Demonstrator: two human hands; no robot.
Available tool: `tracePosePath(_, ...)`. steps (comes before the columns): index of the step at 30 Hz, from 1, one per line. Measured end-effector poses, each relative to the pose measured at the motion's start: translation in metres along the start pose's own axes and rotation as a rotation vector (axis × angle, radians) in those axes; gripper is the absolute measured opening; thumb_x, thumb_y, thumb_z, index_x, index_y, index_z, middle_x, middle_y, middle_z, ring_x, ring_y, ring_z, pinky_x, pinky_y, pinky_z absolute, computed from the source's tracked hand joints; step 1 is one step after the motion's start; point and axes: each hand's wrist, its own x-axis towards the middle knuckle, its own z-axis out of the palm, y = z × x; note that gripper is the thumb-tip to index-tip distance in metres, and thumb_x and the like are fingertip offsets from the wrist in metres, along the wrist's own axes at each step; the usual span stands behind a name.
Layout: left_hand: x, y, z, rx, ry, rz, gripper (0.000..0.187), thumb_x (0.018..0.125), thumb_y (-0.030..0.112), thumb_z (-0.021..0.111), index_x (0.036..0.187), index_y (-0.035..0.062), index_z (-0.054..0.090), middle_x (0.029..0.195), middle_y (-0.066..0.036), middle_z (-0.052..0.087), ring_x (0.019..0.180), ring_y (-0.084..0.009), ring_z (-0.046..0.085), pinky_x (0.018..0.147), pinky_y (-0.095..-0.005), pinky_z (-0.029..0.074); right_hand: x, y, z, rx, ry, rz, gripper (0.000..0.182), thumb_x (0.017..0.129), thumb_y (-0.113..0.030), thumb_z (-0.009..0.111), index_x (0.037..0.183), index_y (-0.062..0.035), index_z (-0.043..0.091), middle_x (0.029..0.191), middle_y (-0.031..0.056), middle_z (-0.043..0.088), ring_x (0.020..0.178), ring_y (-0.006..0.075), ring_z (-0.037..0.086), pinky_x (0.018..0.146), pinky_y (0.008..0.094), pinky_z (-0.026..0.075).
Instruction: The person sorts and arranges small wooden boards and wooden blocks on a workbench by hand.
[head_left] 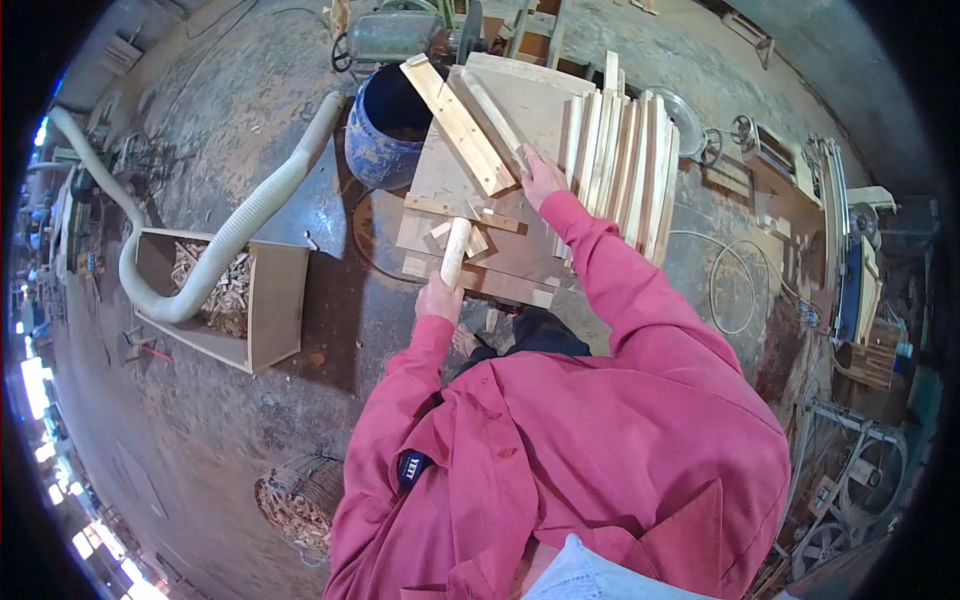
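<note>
My left hand [440,298] is closed around the near end of a pale wooden piece with a rounded end [456,248]. That piece points away from me over small wooden blocks [478,242] at the table's near side. Farther out, my right hand [542,178] has its fingers around the near end of a long pale wooden bar [492,108], which lies slanting on the worktable [432,172]. Left of the bar rests a flat board with small holes or marks [455,122]. A wooden strip [462,213] crosses the table in front of the blocks.
Several long wooden slats [622,165] lie side by side at the table's right. A blue barrel [380,150] stands at its left. A ribbed hose [270,200] runs over a box of wood scraps [275,300]. A wire basket of shavings [300,505] sits on the floor.
</note>
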Motion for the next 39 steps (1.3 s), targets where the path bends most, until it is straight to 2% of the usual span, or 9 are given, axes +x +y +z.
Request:
tracePosePath(3, -0.001, 0.004, -0.003, -0.008, -0.007, -0.028, 0.040, 0.082, 0.028, 0.074, 0.104, 0.0015, 0.054, 0.091, -0.028, 0.069, 0.090, -0.0475, 0.067, 0.079, -0.0562, 0.053, 0.014, 0.015, 0.019, -0.067, 0.042, -0.100, 0.053, 0.087, -0.012, 0.059, 0.139, -0.0042, 0.051, 0.126, 0.0198, 0.059, 0.115, 0.0384, 0.057, 0.101, 0.0455, 0.046)
tracePosePath(5, 0.000, 0.001, -0.001, -0.012, 0.005, -0.013, 0.039, 0.082, 0.027, 0.074, 0.104, 0.0015, 0.054, 0.091, -0.028, 0.069, 0.090, -0.0478, 0.067, 0.078, -0.0567, 0.052, 0.021, 0.000, 0.008, -0.099, -0.080, -0.037, 0.049, 0.088, -0.015, 0.059, 0.135, -0.0027, 0.055, 0.128, 0.0204, 0.060, 0.117, 0.0388, 0.056, 0.104, 0.0450, 0.044)
tracePosePath(7, -0.002, 0.000, 0.001, -0.018, 0.014, 0.004, 0.038, 0.082, 0.027, 0.073, 0.103, 0.0016, 0.054, 0.090, -0.029, 0.069, 0.089, -0.0481, 0.067, 0.078, -0.0571, 0.052, 0.028, 0.003, 0.015, -0.172, -0.104, -0.046, 0.045, 0.091, -0.021, 0.060, 0.133, -0.0034, 0.058, 0.119, 0.0213, 0.064, 0.116, 0.0392, 0.057, 0.103, 0.0452, 0.044)
tracePosePath(11, 0.002, 0.000, 0.001, -0.015, 0.022, -0.012, 0.038, 0.083, 0.028, 0.072, 0.103, 0.0022, 0.053, 0.089, -0.029, 0.069, 0.088, -0.0487, 0.066, 0.077, -0.0577, 0.052, 0.051, 0.018, 0.043, -0.034, -0.031, -0.042, 0.043, 0.093, -0.028, 0.062, 0.128, -0.0027, 0.060, 0.121, 0.0215, 0.063, 0.116, 0.0394, 0.057, 0.102, 0.0472, 0.045)
tracePosePath(13, 0.001, 0.002, 0.001, -0.015, 0.016, -0.019, 0.038, 0.083, 0.029, 0.072, 0.103, 0.0024, 0.053, 0.089, -0.029, 0.069, 0.088, -0.0488, 0.066, 0.077, -0.0579, 0.052, 0.062, 0.011, 0.041, -0.056, -0.160, 0.001, 0.042, 0.095, -0.033, 0.062, 0.124, -0.0032, 0.064, 0.118, 0.0224, 0.064, 0.114, 0.0400, 0.058, 0.099, 0.0479, 0.046)
tracePosePath(21, 0.003, 0.009, -0.007, 0.026, -0.084, -0.126, 0.040, 0.084, 0.031, 0.074, 0.105, 0.0036, 0.054, 0.094, -0.028, 0.069, 0.093, -0.0457, 0.067, 0.080, -0.0551, 0.053, 0.066, -0.013, 0.033, -0.036, -0.165, 0.073, 0.041, 0.094, -0.033, 0.061, 0.123, -0.0042, 0.066, 0.118, 0.0222, 0.065, 0.114, 0.0387, 0.059, 0.099, 0.0456, 0.047)
tracePosePath(31, 0.012, 0.009, -0.004, 0.012, -0.063, -0.068, 0.037, 0.086, 0.028, 0.072, 0.104, 0.0028, 0.052, 0.089, -0.027, 0.069, 0.089, -0.0471, 0.067, 0.076, -0.0561, 0.053, 0.078, -0.012, 0.031, -0.096, -0.197, 0.099, 0.039, 0.094, -0.033, 0.061, 0.120, -0.0044, 0.067, 0.117, 0.0203, 0.066, 0.111, 0.0380, 0.062, 0.097, 0.0455, 0.049)
tracePosePath(37, 0.035, 0.022, 0.000, 0.026, -0.022, -0.040, 0.038, 0.085, 0.028, 0.073, 0.104, 0.0023, 0.053, 0.089, -0.027, 0.069, 0.088, -0.0469, 0.067, 0.075, -0.0557, 0.053, 0.100, 0.000, 0.031, -0.063, -0.110, 0.057, 0.036, 0.093, -0.031, 0.063, 0.117, -0.0036, 0.067, 0.114, 0.0215, 0.067, 0.110, 0.0395, 0.061, 0.095, 0.0466, 0.049)
tracePosePath(39, 0.046, 0.031, 0.001, 0.035, -0.014, -0.048, 0.038, 0.084, 0.027, 0.074, 0.105, 0.0025, 0.053, 0.090, -0.027, 0.069, 0.088, -0.0469, 0.067, 0.076, -0.0557, 0.053, 0.116, 0.008, 0.031, -0.053, -0.134, 0.060, 0.039, 0.095, -0.033, 0.062, 0.120, -0.0041, 0.066, 0.117, 0.0207, 0.066, 0.112, 0.0386, 0.060, 0.099, 0.0459, 0.047)
